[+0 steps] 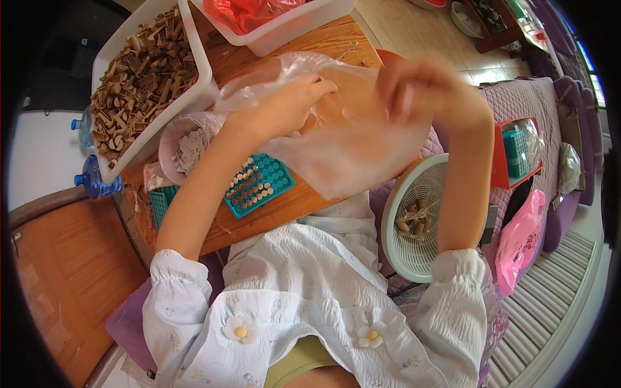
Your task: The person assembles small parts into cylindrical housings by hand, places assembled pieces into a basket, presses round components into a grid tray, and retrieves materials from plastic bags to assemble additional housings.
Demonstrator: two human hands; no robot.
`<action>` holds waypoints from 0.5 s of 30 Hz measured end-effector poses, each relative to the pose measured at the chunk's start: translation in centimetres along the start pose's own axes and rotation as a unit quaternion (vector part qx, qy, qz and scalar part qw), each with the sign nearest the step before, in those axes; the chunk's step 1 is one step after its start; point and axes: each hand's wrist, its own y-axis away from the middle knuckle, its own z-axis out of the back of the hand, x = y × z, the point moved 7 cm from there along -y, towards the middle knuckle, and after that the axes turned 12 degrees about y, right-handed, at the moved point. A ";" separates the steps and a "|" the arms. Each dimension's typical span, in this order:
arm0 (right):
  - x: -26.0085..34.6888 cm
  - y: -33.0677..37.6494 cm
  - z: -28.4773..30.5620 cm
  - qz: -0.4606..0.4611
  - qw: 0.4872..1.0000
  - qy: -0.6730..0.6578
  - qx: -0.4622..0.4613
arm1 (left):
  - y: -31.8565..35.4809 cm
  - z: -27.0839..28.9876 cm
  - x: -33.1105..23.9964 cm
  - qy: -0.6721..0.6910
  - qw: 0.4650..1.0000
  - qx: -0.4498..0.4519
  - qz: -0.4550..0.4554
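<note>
A large clear plastic bag (349, 155) lies spread over the wooden table. My left hand (299, 107) is closed on its upper part, with the fingers curled into the film. My right hand (414, 90) is raised over the bag's right side. Motion smears its fingers, so I cannot make out their grip. Below my left forearm sits a teal tray (275, 178) with rows of small round pieces, partly hidden by the arm. A pink tub (169, 145) of whitish scraps stands left of that forearm.
At the upper left, a white bin (206, 58) holds many small brown pieces. Another white bin (278, 42) with red plastic stands behind the bag. A pale green basket (391, 242) with a few brown pieces is beneath my right forearm. A red box (501, 158) rests on the quilted seat.
</note>
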 end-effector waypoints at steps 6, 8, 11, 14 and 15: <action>-15.9 -0.8 10.6 -0.217 0.837 0.306 -0.400 | 0.4 -0.7 -0.5 0.086 0.973 0.027 0.213; -20.6 -1.9 8.3 -0.267 0.767 0.506 -0.290 | 0.3 -0.6 -1.8 0.016 0.984 0.019 0.175; -19.1 -2.5 7.6 -0.235 0.814 0.447 -0.288 | 0.5 0.6 -5.1 -0.058 0.996 -0.062 -0.028; -14.9 0.1 8.8 -0.219 0.813 0.364 -0.397 | 1.0 0.3 -5.7 -0.092 0.994 -0.057 0.007; -12.8 0.9 8.9 -0.206 0.818 0.330 -0.424 | 1.0 0.3 -5.6 -0.109 0.992 -0.053 0.025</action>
